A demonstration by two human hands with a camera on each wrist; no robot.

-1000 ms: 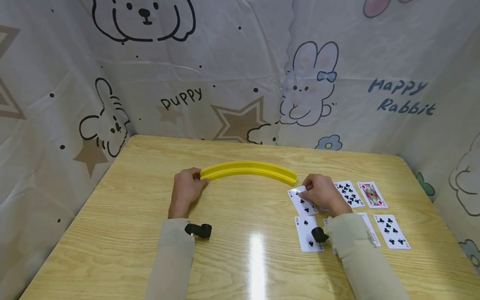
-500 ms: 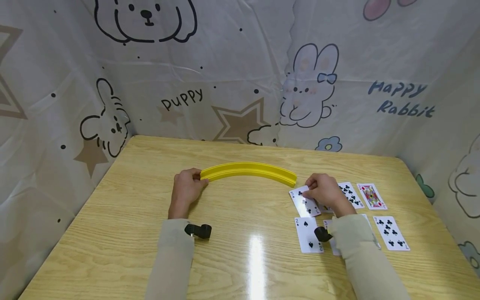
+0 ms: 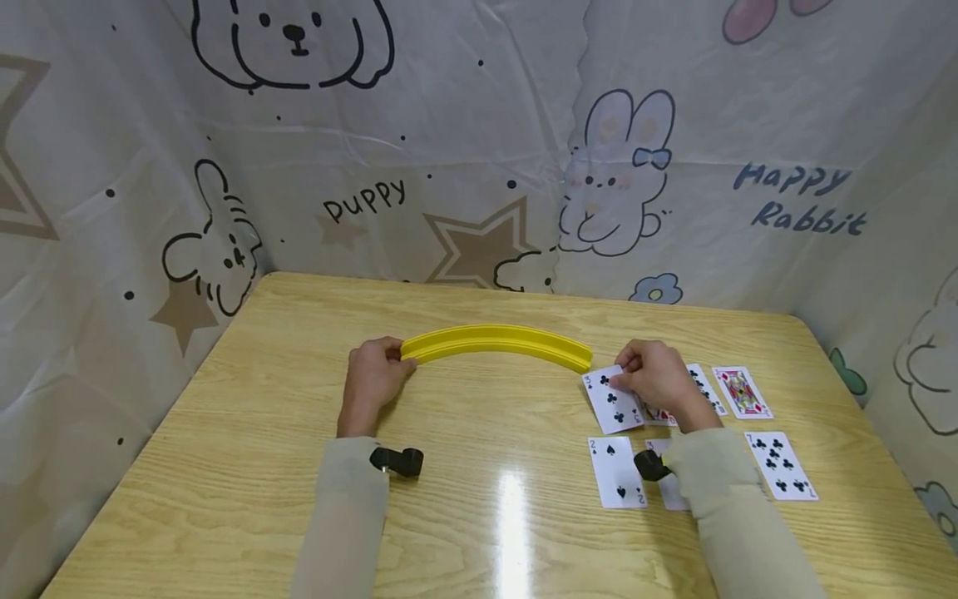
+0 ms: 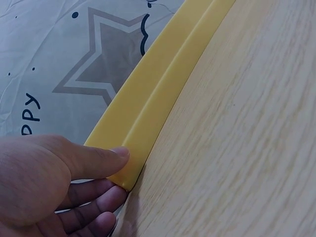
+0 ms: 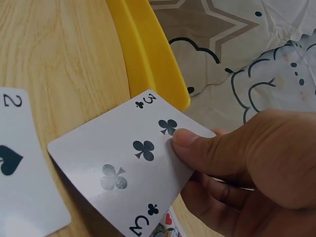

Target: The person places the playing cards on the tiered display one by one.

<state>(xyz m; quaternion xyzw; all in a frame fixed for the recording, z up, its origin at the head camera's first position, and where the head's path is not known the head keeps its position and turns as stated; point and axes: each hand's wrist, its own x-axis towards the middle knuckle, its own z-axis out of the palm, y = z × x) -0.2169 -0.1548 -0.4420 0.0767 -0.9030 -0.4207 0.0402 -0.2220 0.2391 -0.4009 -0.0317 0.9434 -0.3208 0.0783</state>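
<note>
Curved strip [image 3: 496, 338]: plain bright yellow, duller mustard in left wrist view. Three of clubs [image 5: 126, 153]: white, black pips in a row, one washed grey by glare. Two of spades [image 3: 617, 472] and seven of clubs [image 3: 782, 466]: white, black pips. Face card [image 3: 743, 393]: white border, busy figure in red, yellow and blue. Surface [image 3: 464, 433]: pale yellow-tan wood grain, one white streak of glare. Sleeves [image 3: 346, 516]: plain beige. Wrist devices [image 3: 397, 461]: black. Backdrop cloth [image 3: 479, 133]: greyish white; black dots, black-outlined animals, brown stars, blue flower, black "Puppy", slate-blue "Happy Rabbit".
</note>
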